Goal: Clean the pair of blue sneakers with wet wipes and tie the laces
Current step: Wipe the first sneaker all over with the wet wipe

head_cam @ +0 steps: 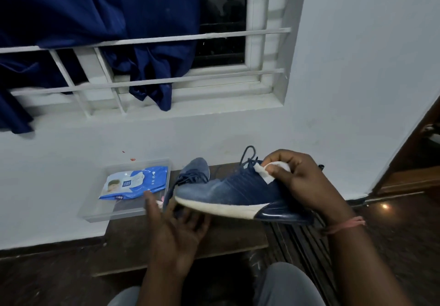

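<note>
Blue knit sneaker [238, 192] with smooth white sole, long axis level, toe at 9 o'clock, cupped underneath by left hand [177, 228] with spread fingers, right hand [297, 177] pinching a soft white wipe [264, 171] against its laces, second sneaker [196, 171] behind on the wooden tabletop [233, 239]

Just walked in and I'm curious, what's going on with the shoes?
A person is cleaning a blue sneaker. The left hand supports it from below near the toe, while the right hand presses a white wipe against its upper by the laces. The second sneaker sits behind, beside the wipes pack.
</note>
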Available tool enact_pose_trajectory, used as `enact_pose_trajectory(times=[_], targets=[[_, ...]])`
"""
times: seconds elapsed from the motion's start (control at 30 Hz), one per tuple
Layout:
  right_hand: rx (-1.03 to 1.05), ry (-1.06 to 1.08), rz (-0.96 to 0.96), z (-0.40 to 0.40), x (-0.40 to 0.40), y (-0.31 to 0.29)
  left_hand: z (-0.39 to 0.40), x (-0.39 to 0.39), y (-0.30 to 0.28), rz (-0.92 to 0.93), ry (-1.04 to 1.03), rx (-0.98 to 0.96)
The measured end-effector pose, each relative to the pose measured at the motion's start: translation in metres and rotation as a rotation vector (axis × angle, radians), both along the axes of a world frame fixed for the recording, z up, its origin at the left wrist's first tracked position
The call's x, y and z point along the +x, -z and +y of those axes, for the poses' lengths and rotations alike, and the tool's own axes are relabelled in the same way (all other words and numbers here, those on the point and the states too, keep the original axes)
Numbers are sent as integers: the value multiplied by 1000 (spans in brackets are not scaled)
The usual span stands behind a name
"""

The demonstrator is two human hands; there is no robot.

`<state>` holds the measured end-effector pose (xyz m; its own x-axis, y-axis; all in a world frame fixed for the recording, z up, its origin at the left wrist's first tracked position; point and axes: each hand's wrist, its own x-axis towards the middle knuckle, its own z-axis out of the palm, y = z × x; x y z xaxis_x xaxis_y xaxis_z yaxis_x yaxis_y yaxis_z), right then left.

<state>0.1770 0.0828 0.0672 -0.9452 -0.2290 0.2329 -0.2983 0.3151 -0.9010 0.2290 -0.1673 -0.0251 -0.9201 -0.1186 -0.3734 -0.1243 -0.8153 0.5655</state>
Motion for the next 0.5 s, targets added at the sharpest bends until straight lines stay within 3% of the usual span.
enact_pose_trajectory(times=[0.1, 0.17, 0.23, 0.37, 0.5], targets=[[42, -80, -8, -8, 2, -1, -8, 25, 16, 83, 232, 365], [86, -104, -6, -17, 4, 6, -11, 39, 29, 101, 320, 394], [168, -77, 37, -27, 3, 16, -10, 46, 33, 131, 316, 331], [180, -9, 56, -38, 6, 39, -11, 36, 10, 272, 101, 133], [70, 84, 122, -48, 12, 45, -12, 32, -19, 153, -18, -109]])
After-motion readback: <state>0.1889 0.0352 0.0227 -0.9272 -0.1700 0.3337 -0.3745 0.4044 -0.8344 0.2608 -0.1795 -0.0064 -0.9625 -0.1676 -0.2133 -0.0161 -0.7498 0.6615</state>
